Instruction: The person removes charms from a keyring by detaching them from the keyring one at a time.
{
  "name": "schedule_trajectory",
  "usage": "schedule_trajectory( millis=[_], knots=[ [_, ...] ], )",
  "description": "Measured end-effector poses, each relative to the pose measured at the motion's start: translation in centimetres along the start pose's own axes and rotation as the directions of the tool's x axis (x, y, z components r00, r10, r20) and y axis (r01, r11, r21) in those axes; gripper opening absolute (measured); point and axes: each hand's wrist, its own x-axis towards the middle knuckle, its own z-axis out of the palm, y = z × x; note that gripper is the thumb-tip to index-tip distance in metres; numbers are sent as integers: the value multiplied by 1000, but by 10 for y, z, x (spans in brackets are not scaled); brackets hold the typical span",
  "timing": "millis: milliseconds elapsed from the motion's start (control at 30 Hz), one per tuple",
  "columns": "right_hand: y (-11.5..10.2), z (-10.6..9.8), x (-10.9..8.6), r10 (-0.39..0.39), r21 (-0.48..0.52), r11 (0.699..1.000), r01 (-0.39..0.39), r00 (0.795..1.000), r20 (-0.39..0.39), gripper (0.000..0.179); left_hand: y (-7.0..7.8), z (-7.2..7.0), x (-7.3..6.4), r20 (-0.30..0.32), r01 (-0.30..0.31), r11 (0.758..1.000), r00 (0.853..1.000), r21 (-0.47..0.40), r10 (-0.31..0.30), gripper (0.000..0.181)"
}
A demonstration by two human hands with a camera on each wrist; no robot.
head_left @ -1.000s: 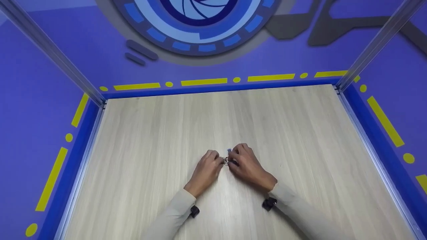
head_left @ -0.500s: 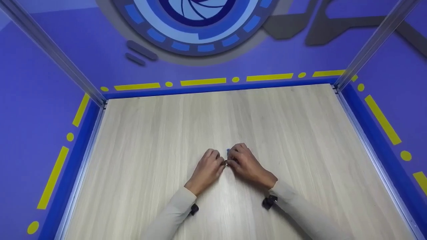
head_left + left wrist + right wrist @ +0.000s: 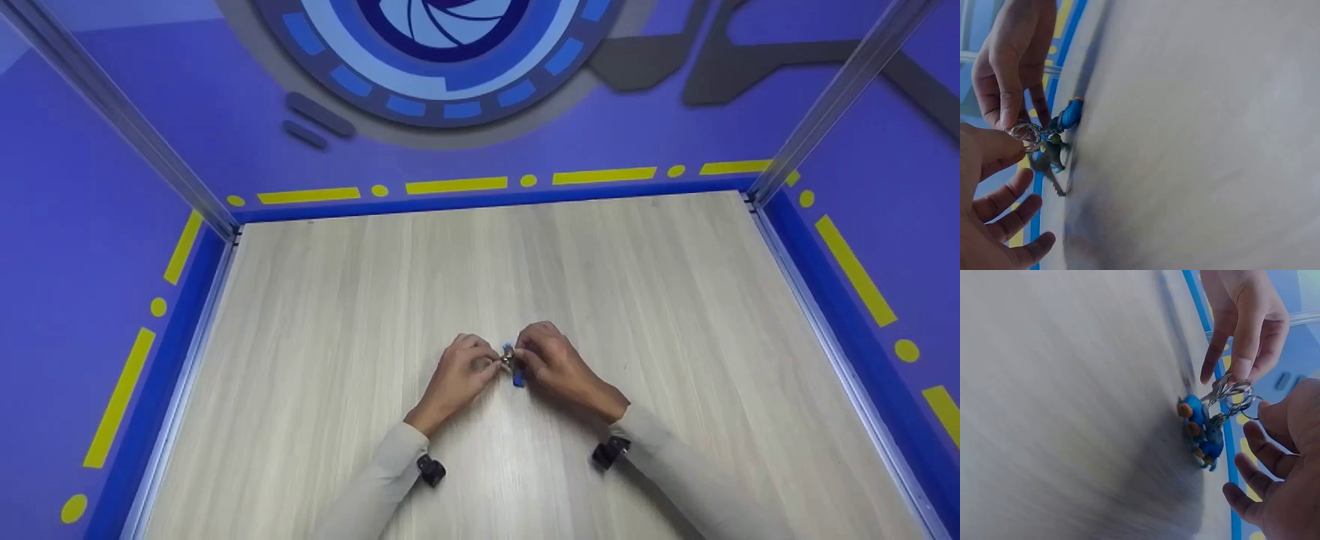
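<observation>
Between the two hands hangs a keychain of metal split rings and short chains. Small blue figurines with orange parts dangle from it: one blue figurine beside a second grey-headed figurine. A grey piece with a jagged edge also shows in the left wrist view. My left hand pinches the rings between thumb and finger. Opposite it, my right hand pinches a ring at the other side, its lower fingers spread in the right wrist view. Fingertips partly hide the rings.
The wood-grain tabletop lies beneath both hands. Blue panels with yellow marks and metal posts enclose it at the back and sides. A black wrist camera sits on the left sleeve, another camera on the right.
Both hands stay near the table's middle. The left hand has turned a little and shows more of its thumb. Blue parts of the keychain now show below the fingertips as well as above.
</observation>
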Motion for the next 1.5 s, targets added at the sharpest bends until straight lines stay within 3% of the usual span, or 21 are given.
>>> schedule_trajectory(
  millis=[133, 300, 467, 567, 733, 867, 1033, 1200, 1500],
  knots=[
    [-1, -2, -1, 20, 53, 998, -19, 999, -25, 5, 5, -3, 3, -7, 92, 983, 996, -161, -94, 4],
    [-6, 1, -5, -19, 57, 998, 23, 997, -77, 9, 10, -5, 6, 35, 204, 935, 979, -292, -202, 4],
    [-13, 8, -7, -170, -21, 985, 169, 975, -144, 16, 16, -5, 9, 31, 217, 892, 974, -396, -223, 6],
    [-17, 11, -6, -196, -50, 980, 191, 968, -155, 15, 20, -5, 11, 33, 207, 876, 976, -437, -214, 6],
    [-20, 10, -5, -131, 8, 991, 134, 977, -169, 9, 23, -6, 12, 50, 200, 873, 979, -446, -199, 9],
    [-22, 6, -3, -29, 108, 993, 48, 985, -168, 6, 24, -9, 10, 80, 225, 854, 974, -469, -212, 11],
    [-26, -2, -2, 116, 248, 966, -68, 977, -181, 7, 26, -12, 9, 147, 262, 828, 965, -496, -218, 13],
    [-29, -5, -2, 128, 325, 943, -71, 979, -158, 6, 28, -12, 9, 199, 261, 816, 963, -516, -182, 11],
    [-32, -11, -3, 193, 404, 906, -129, 974, -122, 3, 29, -13, 8, 177, 253, 807, 966, -533, -187, 12]
  ],
)
